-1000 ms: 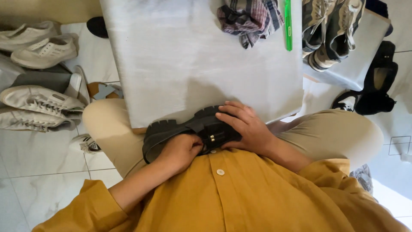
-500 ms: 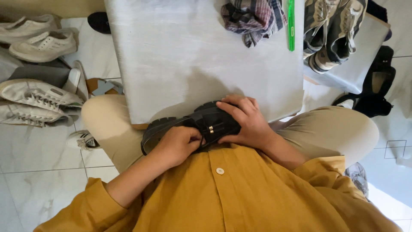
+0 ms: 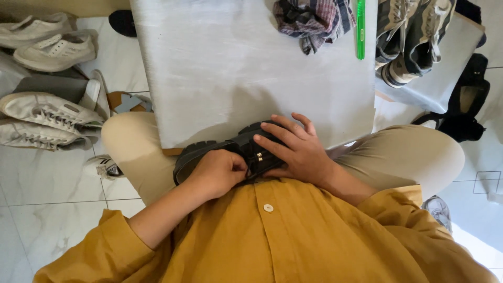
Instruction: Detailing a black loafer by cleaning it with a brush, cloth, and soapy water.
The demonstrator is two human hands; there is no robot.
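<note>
A black chunky-soled shoe (image 3: pixel 196 153) lies on my lap at the near edge of a low table covered in white cloth (image 3: pixel 236 68). My left hand (image 3: pixel 219 171) is curled closed on the shoe's upper near its middle. My right hand (image 3: pixel 298 149) rests over the shoe's right end, fingers spread across it and holding it down. Small gold eyelets (image 3: pixel 259 156) show between the two hands. Most of the shoe's upper is hidden under my hands.
A plaid cloth (image 3: pixel 313 18) and a green toothbrush (image 3: pixel 360 29) lie at the table's far edge. Worn sneakers (image 3: pixel 414 36) sit on a grey sheet to the right, black shoes (image 3: pixel 463 112) beyond. Several white sneakers (image 3: pixel 47 112) lie on the tiled floor at left.
The view has shifted slightly. My left hand has closed further onto the shoe's upper, and my right hand stays spread over its right end.
</note>
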